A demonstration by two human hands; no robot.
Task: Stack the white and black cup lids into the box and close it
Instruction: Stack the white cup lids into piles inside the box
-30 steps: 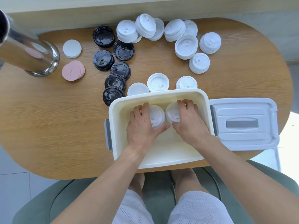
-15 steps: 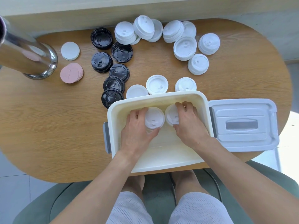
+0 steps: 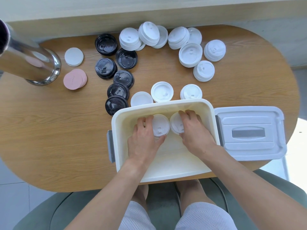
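- So, both hands are sitting inside the cream box, which is taking up the 6 o'clock edge of the oval wooden table.
- Left hand is gripping a stack of white lids, fingers curled round its left side and thumb hooking under at 6 o'clock.
- Right hand is holding a second white lid stack, fingers curling over the top of it. The two stacks are sitting just beside each other near the box's far wall.
- Box cover is lying flat at 3 o'clock, touching the box's side, so the box is open.
- Three more white lids are waiting just past the box at 12 o'clock, and a bigger bunch of white lid stacks is spreading along the far edge.
- Black lids are running in a column from 10 to 12 o'clock.
- Pink coasters, a white disc and a shiny steel cylinder are hanging out at 9 to 10 o'clock.
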